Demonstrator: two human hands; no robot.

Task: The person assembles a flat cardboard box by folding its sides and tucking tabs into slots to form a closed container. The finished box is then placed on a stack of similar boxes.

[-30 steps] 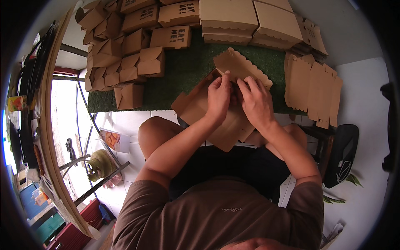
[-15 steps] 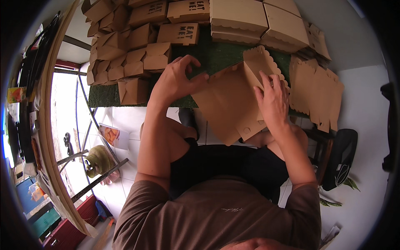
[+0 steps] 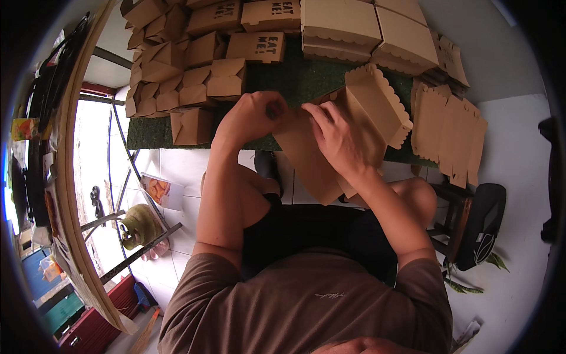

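A partly folded brown cardboard box (image 3: 306,162) reaches past the table's near edge over my lap. Its scalloped end (image 3: 377,100) stands folded up at the right, while the left part lies flatter. My left hand (image 3: 250,117) is closed at the box's far left edge, thumb and fingers curled together there. Laid across the middle of the box, my right hand (image 3: 341,138) bends its fingers onto the same far left edge, close to the left hand. Both hands partly cover the edge between them.
Folded brown boxes (image 3: 227,76) crowd the far left of the green table cover (image 3: 277,79). Larger pale boxes (image 3: 342,26) are stacked at the back. Flat cardboard blanks (image 3: 448,127) lie at the right edge, above a dark stool (image 3: 451,218). A green gas cylinder (image 3: 140,226) stands lower left.
My right hand has moved left from the scalloped end to the box's far left edge. That end now leans farther outward. The left hand's fingers have closed at the edge.
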